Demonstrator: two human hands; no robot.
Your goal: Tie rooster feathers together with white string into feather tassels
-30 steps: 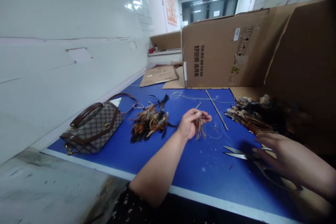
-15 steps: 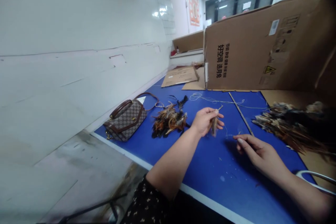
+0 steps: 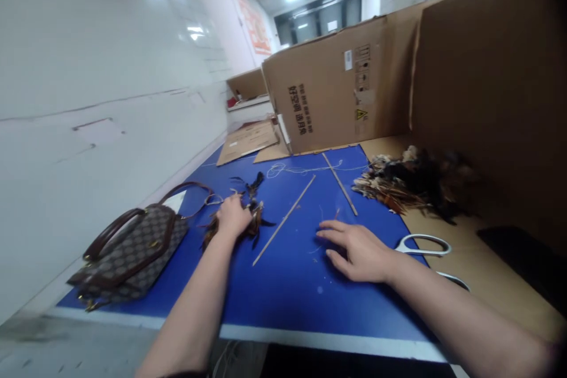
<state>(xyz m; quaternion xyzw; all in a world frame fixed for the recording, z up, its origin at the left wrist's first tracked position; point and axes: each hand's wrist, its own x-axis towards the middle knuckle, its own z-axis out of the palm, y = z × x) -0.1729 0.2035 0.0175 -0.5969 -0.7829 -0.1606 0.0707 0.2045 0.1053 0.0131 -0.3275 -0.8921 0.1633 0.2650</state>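
My left hand (image 3: 234, 215) rests over a pile of brown and black feathers (image 3: 256, 221) on the blue table, beside the handbag. Its fingertips are hidden among the feathers, so whether they grip any cannot be made out. Hovering just above the table's middle, my right hand (image 3: 357, 248) is open, fingers apart and nothing visible between them. Close to its fingertips lie a fine thread (image 3: 322, 212) and small scraps. A thin stick (image 3: 283, 221) lies slantwise between my hands, and a second stick (image 3: 340, 184) lies farther back.
Scissors with white handles (image 3: 425, 238) lie by my right forearm. A larger feather heap (image 3: 398, 180) sits at right on cardboard. A patterned handbag (image 3: 142, 254) stands at left. Tangled string (image 3: 277, 170) lies farther back, before a tall cardboard box (image 3: 328, 94).
My left hand has moved left from mid-table onto the feather pile. The right hand has opened from a pinch. A second stick now lies between them. The view has swung right.
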